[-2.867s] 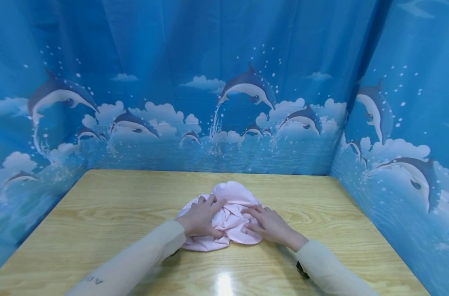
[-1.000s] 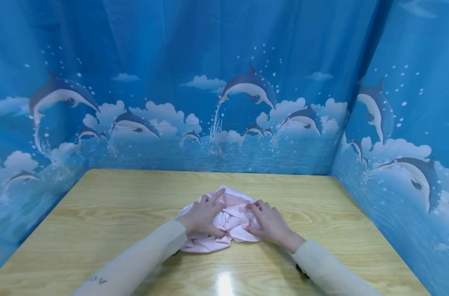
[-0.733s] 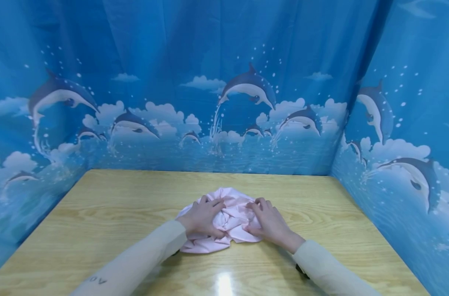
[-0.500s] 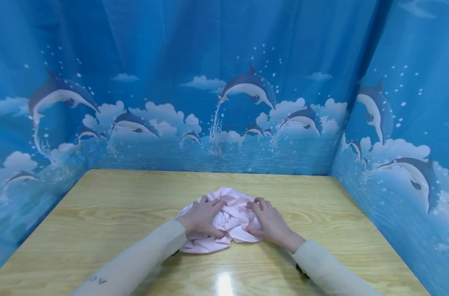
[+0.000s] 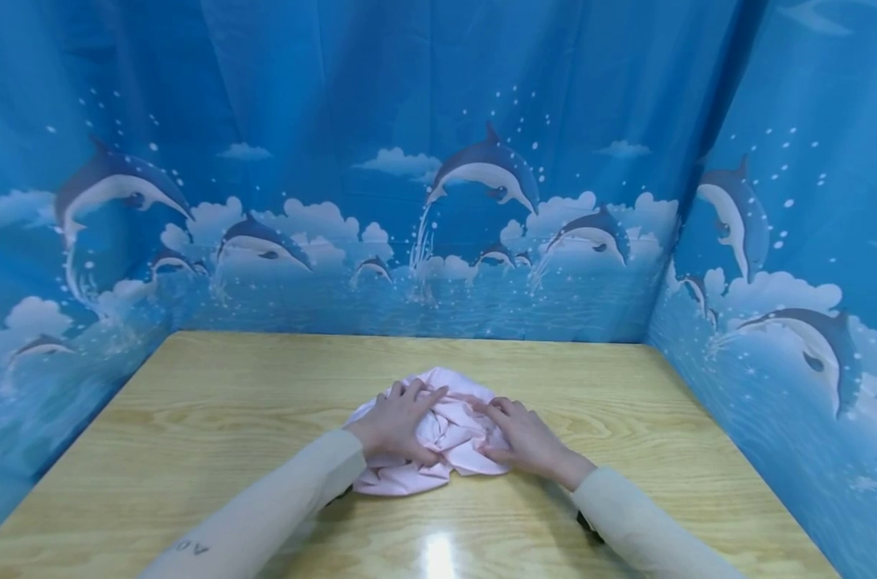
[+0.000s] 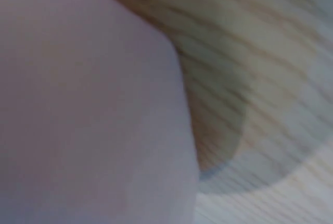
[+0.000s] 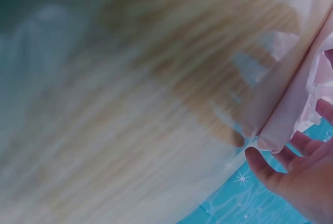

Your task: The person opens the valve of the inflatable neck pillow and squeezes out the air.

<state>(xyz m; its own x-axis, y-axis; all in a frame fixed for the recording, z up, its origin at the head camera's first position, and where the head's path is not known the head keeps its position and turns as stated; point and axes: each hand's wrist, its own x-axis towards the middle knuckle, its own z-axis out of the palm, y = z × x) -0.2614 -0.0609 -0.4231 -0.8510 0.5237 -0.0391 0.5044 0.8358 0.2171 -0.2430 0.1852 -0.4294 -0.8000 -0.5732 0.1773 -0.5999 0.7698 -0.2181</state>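
A crumpled pale pink cloth (image 5: 456, 426) lies bunched on the wooden table in the head view, its folds gathered toward the middle. On its left side rests my left hand (image 5: 397, 426), fingers spread over the fabric and thumb near the front edge. My right hand (image 5: 528, 438) touches the right side, with its fingers reaching inward across the folds. In the right wrist view, the loosely bent fingers of the right hand (image 7: 307, 177) are at the edge of the pink cloth (image 7: 291, 104). Only blurred skin of the left hand (image 6: 93, 109) fills the left wrist view.
The light wood-grain table (image 5: 250, 378) extends around the cloth on all sides. Blue curtains (image 5: 322, 161) printed with dolphins and clouds hang behind it and along both sides. A bright light reflection (image 5: 439, 555) shows near the front.
The cloth's far rounded part has been drawn in toward me and is more crumpled. In the last half second, the fingers of both hands have straightened and spread over the folds.
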